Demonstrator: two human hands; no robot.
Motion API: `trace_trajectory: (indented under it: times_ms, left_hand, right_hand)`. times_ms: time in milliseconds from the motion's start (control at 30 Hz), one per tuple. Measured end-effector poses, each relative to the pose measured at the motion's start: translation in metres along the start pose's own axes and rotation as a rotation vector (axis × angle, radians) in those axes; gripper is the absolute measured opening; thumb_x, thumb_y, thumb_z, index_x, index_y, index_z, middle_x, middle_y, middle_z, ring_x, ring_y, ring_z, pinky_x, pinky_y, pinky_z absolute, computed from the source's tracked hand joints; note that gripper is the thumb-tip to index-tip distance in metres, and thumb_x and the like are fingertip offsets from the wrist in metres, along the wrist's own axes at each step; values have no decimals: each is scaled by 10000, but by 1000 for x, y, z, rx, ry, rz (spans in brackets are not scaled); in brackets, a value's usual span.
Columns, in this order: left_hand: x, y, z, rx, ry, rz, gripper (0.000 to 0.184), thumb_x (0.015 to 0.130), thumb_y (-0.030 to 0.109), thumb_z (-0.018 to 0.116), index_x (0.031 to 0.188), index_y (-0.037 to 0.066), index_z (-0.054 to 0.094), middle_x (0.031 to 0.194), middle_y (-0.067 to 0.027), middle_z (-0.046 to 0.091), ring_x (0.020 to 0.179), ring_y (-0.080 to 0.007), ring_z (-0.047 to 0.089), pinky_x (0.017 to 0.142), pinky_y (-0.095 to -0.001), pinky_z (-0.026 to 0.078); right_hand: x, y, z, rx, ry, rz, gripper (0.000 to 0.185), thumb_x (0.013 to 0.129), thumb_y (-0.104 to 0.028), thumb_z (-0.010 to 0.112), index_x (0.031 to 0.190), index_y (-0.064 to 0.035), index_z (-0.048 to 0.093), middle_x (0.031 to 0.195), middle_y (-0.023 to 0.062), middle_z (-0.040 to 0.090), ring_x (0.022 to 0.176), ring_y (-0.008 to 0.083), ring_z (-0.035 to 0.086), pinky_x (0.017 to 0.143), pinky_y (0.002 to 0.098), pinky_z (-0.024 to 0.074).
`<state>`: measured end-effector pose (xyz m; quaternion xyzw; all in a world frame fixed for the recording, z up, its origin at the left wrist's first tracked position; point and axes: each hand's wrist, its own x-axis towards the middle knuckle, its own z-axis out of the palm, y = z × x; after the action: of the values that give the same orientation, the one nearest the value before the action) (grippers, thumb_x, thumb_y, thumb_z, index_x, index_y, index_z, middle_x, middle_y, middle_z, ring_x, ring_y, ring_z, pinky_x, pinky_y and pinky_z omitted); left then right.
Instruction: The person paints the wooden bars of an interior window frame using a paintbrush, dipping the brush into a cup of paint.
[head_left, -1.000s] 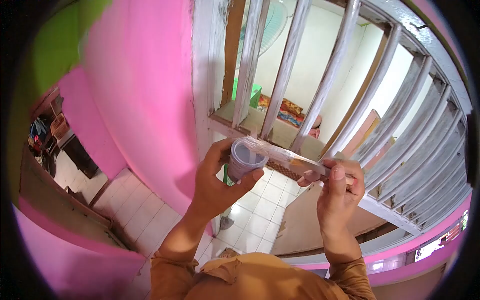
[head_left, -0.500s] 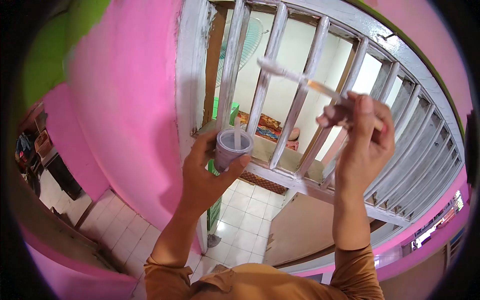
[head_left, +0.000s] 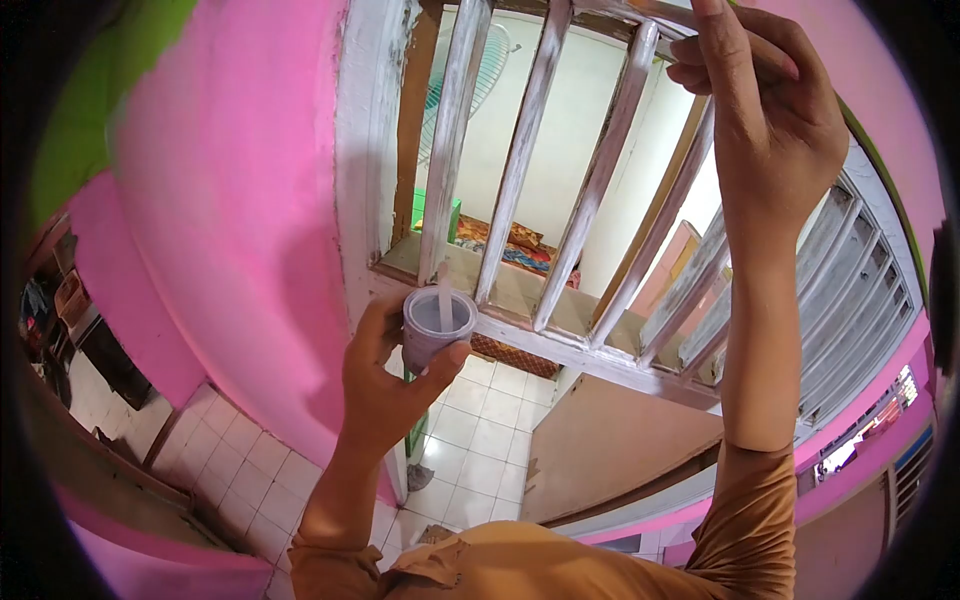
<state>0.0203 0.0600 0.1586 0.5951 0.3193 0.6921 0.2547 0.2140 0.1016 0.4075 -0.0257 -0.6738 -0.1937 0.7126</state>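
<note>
Pinches the cup [head_left: 432, 342] in the left hand [head_left: 385, 388], centre-left; seems light, squeezable, best held gently low down. Grips a slim handle [head_left: 668, 13], probably stiff, in the right hand [head_left: 778, 115], upper right.

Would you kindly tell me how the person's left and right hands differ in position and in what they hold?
The left hand is low, near the window grille's bottom rail; the right hand is raised to the picture's top edge. The left hand wraps around a plastic cup; the right hand pinches a slim brush handle, mostly out of view. Both hands are bare and occupied.
</note>
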Motion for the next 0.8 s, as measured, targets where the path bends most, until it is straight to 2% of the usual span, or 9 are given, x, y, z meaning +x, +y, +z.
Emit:
trace_trajectory:
  times_ms: [67,100,200,267,300,467,600,667,800]
  left_hand:
    - [-1,-3,-1,2,15,21,553,826,220,843,1230,-11,545,1118,-106,661,1057,-188,650,946,-339,505]
    - [-2,-4,-2,6,35,44,508,821,179,835,1201,-13,559,1075,-115,674,1021,-194,673,909,-342,528]
    - [-6,-12,-6,17,56,35,518,821,191,839,1202,-14,553,1069,-113,672,1011,-191,672,906,-340,526]
    - [-7,-15,-8,12,54,25,523,821,197,840,1203,-15,551,1069,-113,672,1008,-189,672,905,-340,525]
    - [-8,-16,-8,10,49,13,529,822,204,842,1204,-15,549,1068,-112,672,1004,-188,671,905,-339,524]
    - [-9,-18,-6,-7,47,10,541,820,216,848,1206,-13,547,1070,-108,674,1002,-186,672,906,-337,522]
    - [-14,-24,-11,-5,58,3,560,809,208,859,1217,-9,542,1078,-105,680,1003,-184,673,908,-330,521]
    - [-15,-23,-14,5,70,-11,561,807,201,861,1218,-8,542,1079,-105,681,1005,-183,673,909,-326,519]
    - [-14,-20,-10,-29,78,-34,560,804,196,863,1218,-6,544,1078,-107,686,1008,-182,674,913,-321,517]
  right_hand:
    - [5,0,-9,-27,-60,-41,180,946,-113,723,837,2,637,584,8,596,539,61,614,462,191,494]
    - [10,-5,-16,-149,-117,-41,182,946,-105,721,823,-1,635,576,6,589,536,57,612,453,187,487]
    - [7,-7,-11,-342,-31,-261,157,946,-57,700,813,-6,633,537,4,568,501,54,596,412,179,460]
    - [8,-8,-7,-335,31,-260,152,945,-45,695,813,-6,632,530,7,565,496,55,594,405,177,454]
    - [9,-9,-5,-242,-29,-232,152,946,-43,693,813,-6,630,535,12,572,496,54,594,407,174,457]
    - [18,-5,-5,-263,-312,-410,139,931,-14,697,808,0,635,568,50,624,484,69,604,393,186,440]
    - [19,-7,-12,-530,-176,-455,148,927,12,685,787,15,637,565,69,627,466,77,610,365,198,432]
    - [15,-9,-8,-546,-92,-499,146,927,18,680,788,18,637,567,73,628,461,79,610,360,198,435]
    - [27,-1,-12,-373,-242,-594,125,922,17,683,804,18,641,573,78,635,462,85,618,356,197,450]
